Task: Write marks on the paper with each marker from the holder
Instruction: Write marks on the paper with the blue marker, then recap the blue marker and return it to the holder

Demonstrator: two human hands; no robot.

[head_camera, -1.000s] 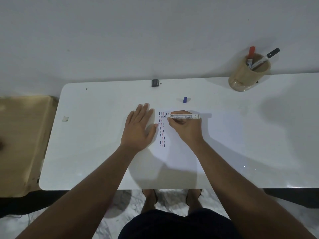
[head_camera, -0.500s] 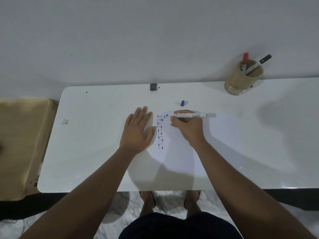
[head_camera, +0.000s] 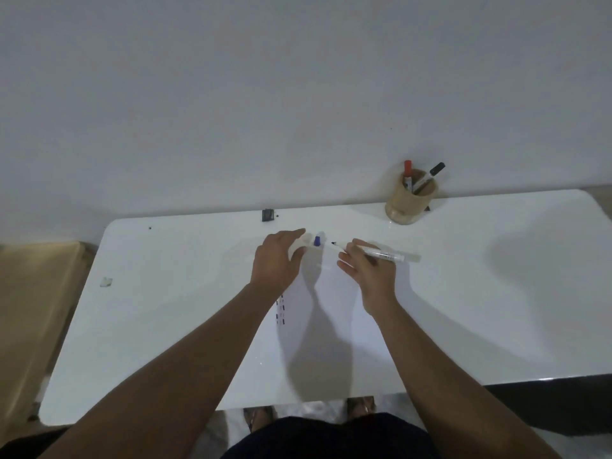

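Observation:
My right hand [head_camera: 371, 273] holds an uncapped white marker [head_camera: 381, 255], its dark tip pointing left, lifted off the paper [head_camera: 334, 313]. My left hand [head_camera: 276, 260] hovers with fingers apart, its fingertips just left of the blue cap [head_camera: 317, 240] lying on the table beyond the sheet. A column of short blue, red and dark marks [head_camera: 280, 308] shows on the paper beside my left wrist. At the back right, the tan holder [head_camera: 410, 202] keeps a red-capped marker [head_camera: 408, 175] and a black-capped marker [head_camera: 430, 173].
The white table [head_camera: 165, 309] ends at a wall behind. A small black object [head_camera: 267, 215] sits at its back edge and a scrap [head_camera: 106, 282] lies at the left. A wooden surface [head_camera: 33, 309] adjoins on the left.
My right hand lifted the marker off the paper and moved up. My left hand left the sheet and reached toward the blue cap. The camera tilted upward.

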